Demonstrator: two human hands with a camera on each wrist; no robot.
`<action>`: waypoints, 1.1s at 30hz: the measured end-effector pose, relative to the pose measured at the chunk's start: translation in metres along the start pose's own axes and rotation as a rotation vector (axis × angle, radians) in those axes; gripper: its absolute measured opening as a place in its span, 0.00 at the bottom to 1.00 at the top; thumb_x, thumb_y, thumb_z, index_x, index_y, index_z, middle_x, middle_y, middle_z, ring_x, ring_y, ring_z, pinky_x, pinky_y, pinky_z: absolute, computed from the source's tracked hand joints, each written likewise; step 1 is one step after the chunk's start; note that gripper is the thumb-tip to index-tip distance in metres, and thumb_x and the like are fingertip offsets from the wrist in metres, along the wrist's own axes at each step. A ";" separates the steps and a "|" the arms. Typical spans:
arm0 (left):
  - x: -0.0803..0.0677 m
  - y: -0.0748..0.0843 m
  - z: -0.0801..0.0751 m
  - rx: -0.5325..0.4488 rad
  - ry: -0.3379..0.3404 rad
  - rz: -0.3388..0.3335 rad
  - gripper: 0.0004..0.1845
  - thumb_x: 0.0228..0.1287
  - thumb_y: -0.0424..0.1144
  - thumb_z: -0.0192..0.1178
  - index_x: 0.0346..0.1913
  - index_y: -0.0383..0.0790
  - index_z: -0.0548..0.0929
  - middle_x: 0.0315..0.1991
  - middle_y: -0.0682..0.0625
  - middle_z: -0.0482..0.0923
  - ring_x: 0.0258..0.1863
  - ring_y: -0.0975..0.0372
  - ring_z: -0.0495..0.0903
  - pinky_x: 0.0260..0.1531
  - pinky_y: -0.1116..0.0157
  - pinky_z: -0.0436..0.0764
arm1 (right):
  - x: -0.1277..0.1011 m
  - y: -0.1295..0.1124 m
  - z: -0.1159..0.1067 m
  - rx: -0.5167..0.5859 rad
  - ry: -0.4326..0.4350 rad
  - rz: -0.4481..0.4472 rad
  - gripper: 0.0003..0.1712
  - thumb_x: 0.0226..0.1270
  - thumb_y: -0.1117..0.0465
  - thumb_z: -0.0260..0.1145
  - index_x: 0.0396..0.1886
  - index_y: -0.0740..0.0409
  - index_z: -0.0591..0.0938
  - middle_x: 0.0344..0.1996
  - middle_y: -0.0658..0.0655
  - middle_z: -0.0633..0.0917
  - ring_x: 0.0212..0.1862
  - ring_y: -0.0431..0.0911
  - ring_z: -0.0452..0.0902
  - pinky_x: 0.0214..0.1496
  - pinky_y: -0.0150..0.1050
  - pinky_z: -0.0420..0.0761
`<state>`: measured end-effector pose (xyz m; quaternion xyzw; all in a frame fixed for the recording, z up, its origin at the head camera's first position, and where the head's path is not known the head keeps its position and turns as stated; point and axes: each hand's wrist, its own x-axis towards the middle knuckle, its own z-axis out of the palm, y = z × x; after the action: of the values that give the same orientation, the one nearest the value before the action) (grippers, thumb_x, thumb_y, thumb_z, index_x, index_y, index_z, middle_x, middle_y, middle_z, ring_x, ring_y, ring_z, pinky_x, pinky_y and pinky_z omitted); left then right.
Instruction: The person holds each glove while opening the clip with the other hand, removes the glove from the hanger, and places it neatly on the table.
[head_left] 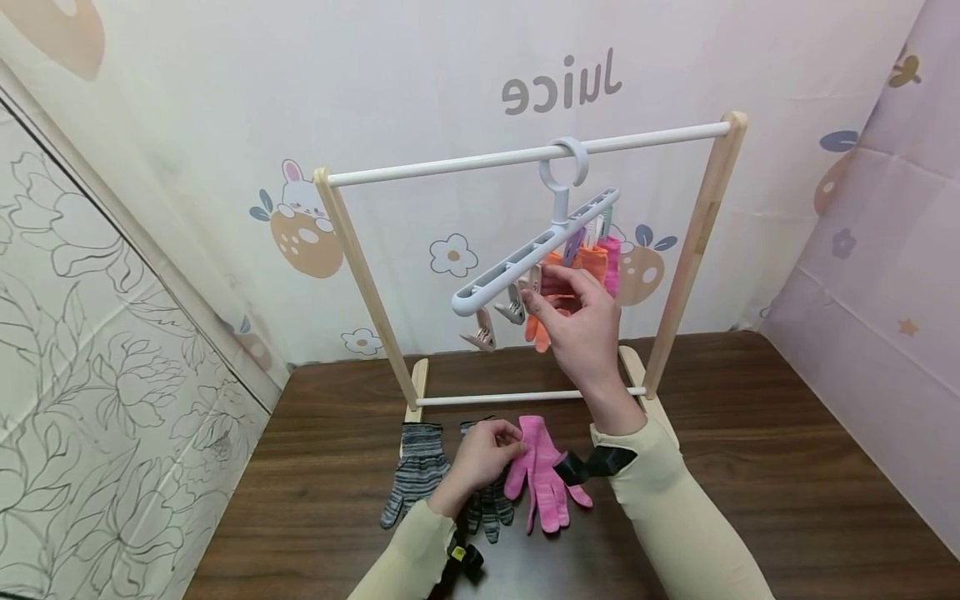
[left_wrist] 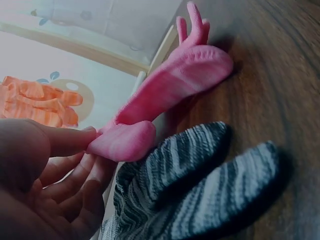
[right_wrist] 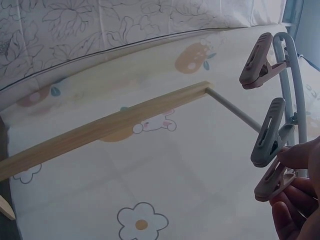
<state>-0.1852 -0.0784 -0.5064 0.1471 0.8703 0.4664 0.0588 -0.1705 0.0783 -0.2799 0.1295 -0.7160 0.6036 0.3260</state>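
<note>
My left hand (head_left: pixel 483 457) pinches a pink glove (head_left: pixel 546 483) lying on the table. In the left wrist view, thumb and fingertips grip a pink finger of that glove (left_wrist: pixel 122 142). Beside it lie two black-and-grey striped gloves (head_left: pixel 422 458), one partly under my left hand. My right hand (head_left: pixel 588 329) is up at a pale blue-grey hanger (head_left: pixel 513 271), pinching a pinkish clip (right_wrist: pixel 272 182) between thumb and fingers. A grey clip (right_wrist: pixel 268 134) and another pinkish clip (right_wrist: pixel 257 62) hang farther along the bar, holding nothing.
The hanger hooks over the white rod (head_left: pixel 442 167) of a wooden rack (head_left: pixel 705 242) on the dark table (head_left: pixel 315 492). Orange gloves (head_left: pixel 594 263) and a pink glove (head_left: pixel 613 271) hang from its far end by clips. Patterned curtains (head_left: pixel 420 83) stand behind.
</note>
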 end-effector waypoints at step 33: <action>-0.003 -0.001 -0.017 0.212 0.082 0.024 0.06 0.61 0.40 0.69 0.37 0.42 0.85 0.25 0.61 0.78 0.22 0.70 0.73 0.24 0.68 0.75 | -0.001 0.011 0.001 0.008 -0.005 -0.011 0.22 0.59 0.71 0.73 0.53 0.73 0.81 0.43 0.68 0.83 0.39 0.43 0.79 0.41 0.27 0.78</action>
<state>-0.1863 -0.0938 -0.4981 0.1434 0.9146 0.3780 0.0016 -0.1766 0.0794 -0.2890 0.1362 -0.7136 0.6043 0.3272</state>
